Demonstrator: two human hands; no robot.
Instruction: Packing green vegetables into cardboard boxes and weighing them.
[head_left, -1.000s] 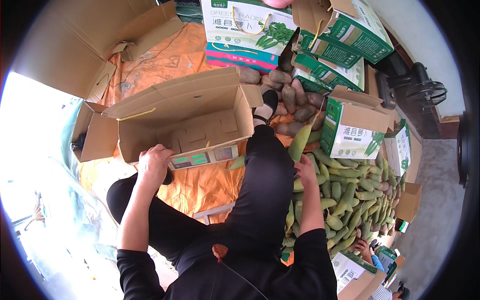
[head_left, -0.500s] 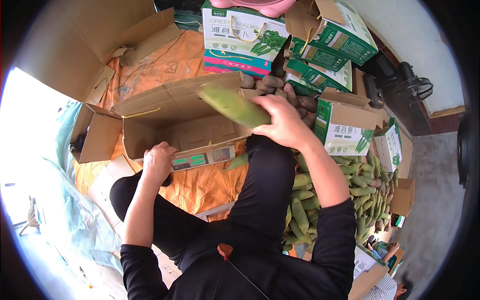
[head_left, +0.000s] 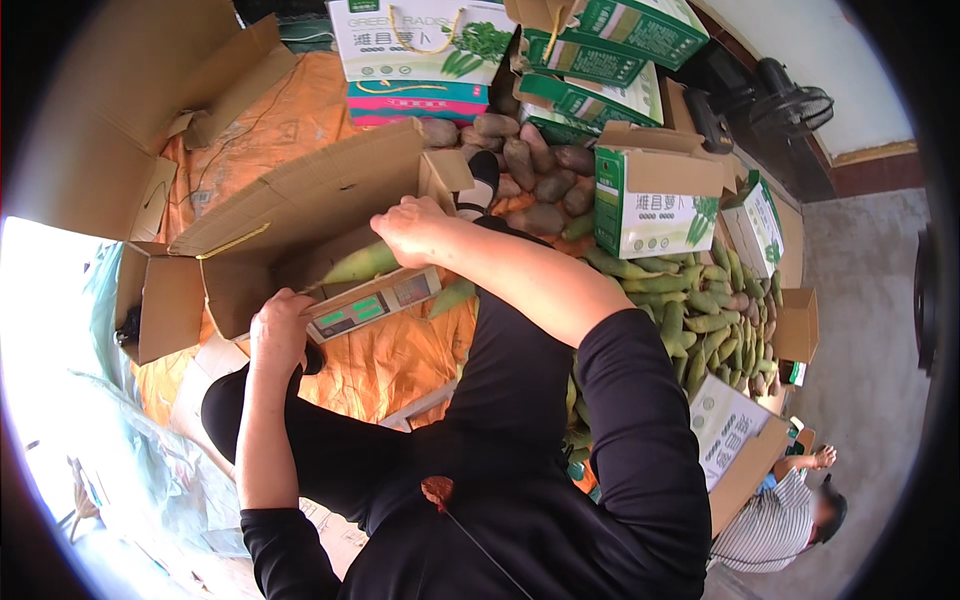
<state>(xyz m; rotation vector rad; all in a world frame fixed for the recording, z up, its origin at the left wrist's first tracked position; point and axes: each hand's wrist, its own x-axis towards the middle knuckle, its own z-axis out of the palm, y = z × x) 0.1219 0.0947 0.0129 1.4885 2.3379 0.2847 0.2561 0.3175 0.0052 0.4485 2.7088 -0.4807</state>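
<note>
A long green radish (head_left: 362, 263) lies lengthwise inside an open cardboard box (head_left: 300, 205), low along its near side. My right hand (head_left: 412, 232) reaches into the box with curled fingers, closed about the radish's right end; the fingertips are partly hidden. My left hand (head_left: 280, 325) grips the near rim of the box at its left end. Just below that rim, a scale display (head_left: 352, 312) with green digits shows. Outside the box, by its near right corner, another green radish (head_left: 453, 297) rests on the orange sheet.
On my right lies a large heap of green radishes (head_left: 715, 310); beyond it are brownish tubers (head_left: 540, 185). Printed radish cartons (head_left: 655, 205) stand around. A fan (head_left: 790, 105) is at the far right. A person in a striped shirt (head_left: 775, 525) sits at lower right.
My right hand has carried the green radish leftward and down into the box. My left hand still holds the rim. The view has shifted, bringing the other person further into sight.
</note>
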